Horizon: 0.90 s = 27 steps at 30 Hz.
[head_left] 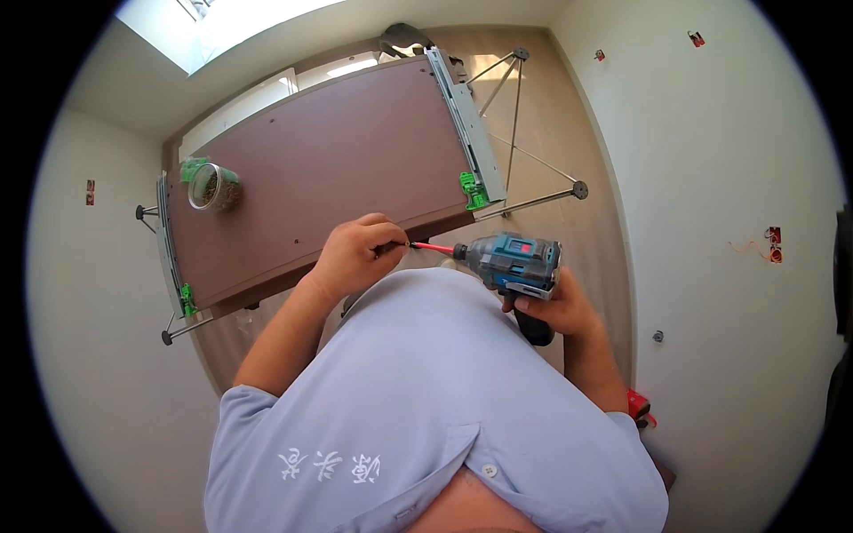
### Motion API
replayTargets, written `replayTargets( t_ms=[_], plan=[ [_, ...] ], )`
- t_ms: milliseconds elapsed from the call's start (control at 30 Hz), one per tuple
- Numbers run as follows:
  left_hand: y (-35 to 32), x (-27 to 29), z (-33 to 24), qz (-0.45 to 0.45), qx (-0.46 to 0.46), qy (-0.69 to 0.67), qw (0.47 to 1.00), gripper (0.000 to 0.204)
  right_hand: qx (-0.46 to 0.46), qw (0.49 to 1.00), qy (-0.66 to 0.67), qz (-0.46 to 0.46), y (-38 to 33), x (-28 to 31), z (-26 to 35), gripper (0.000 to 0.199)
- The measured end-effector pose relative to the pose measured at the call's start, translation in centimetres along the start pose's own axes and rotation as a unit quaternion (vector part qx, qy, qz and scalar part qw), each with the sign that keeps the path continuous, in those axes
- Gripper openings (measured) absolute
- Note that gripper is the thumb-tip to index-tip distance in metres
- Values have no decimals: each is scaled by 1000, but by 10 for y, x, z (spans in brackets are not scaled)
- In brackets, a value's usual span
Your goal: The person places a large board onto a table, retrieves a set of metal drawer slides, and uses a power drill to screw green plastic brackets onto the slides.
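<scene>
My right hand [555, 311] grips a blue and grey cordless driver [515, 264] by its black handle, with its red bit [433, 248] pointing left. My left hand [358, 253] is closed around the tip of the bit, pinching something small there, probably a screw. Both hands hover over the near edge of a brown wooden panel [329, 169] that lies on metal stands. Grey metal drawer slides [469, 124] with green plastic clips [473, 191] run along the panel's right and left edges.
A clear round tub of screws [211, 186] sits on the panel's left end, next to a green lid. A metal stand [533, 178] spreads over the wooden floor on the right. White walls close in on both sides. A red object [640, 407] lies by my right elbow.
</scene>
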State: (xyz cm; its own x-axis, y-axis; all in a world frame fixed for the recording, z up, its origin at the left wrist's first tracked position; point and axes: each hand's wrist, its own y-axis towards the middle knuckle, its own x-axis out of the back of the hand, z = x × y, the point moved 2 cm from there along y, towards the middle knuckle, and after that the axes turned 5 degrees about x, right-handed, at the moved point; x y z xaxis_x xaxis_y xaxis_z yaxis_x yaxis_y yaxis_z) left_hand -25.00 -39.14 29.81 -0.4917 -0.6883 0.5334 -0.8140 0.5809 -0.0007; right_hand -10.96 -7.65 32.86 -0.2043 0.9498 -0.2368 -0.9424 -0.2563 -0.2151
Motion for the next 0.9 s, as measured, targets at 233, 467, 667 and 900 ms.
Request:
replayTargets(
  t_ms=[233, 467, 667, 900],
  plan=[
    [19, -52, -20, -18, -42, 97, 994, 6, -53, 998, -43, 17, -7, 57, 1, 36],
    [27, -94, -2, 20, -42, 123, 991, 35, -81, 974, -206, 42, -3, 83, 18, 28],
    [75, -119, 47, -40, 32, 219, 974, 79, -124, 979, -145, -69, 1, 104, 26, 30],
    [111, -157, 69, -63, 26, 266, 962, 82, -45, 984, -134, -111, 17, 112, 36, 41]
  ],
)
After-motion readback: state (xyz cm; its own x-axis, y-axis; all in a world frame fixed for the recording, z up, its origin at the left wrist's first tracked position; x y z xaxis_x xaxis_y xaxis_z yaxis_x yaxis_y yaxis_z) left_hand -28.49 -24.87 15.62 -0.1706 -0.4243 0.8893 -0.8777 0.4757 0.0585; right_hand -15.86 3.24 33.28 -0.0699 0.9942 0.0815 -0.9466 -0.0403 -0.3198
